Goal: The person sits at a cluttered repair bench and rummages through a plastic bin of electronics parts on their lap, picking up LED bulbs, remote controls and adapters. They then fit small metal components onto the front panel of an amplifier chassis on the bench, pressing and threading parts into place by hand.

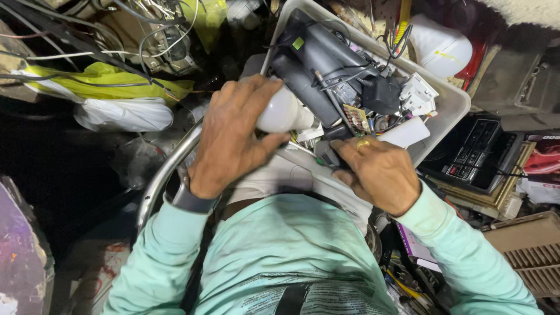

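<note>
My left hand (233, 137) is closed around a white light bulb (281, 112), holding it over the near edge of a white plastic bin (449, 105). My right hand (379, 172), with a gold ring on one finger, grips a dark tool with a green spot on its handle (328, 157) that points toward the bulb's base. Both hands sit just above my lap, sleeves pale green. A dark watch band wraps my left wrist.
The bin holds grey cylinders (318, 64), a black adapter (380, 94), a small circuit board (356, 118) and white plugs. A curved metal chair tube (166, 169) runs at left. Wires, yellow and white bags lie at upper left; a black electronic device (472, 154) sits at right.
</note>
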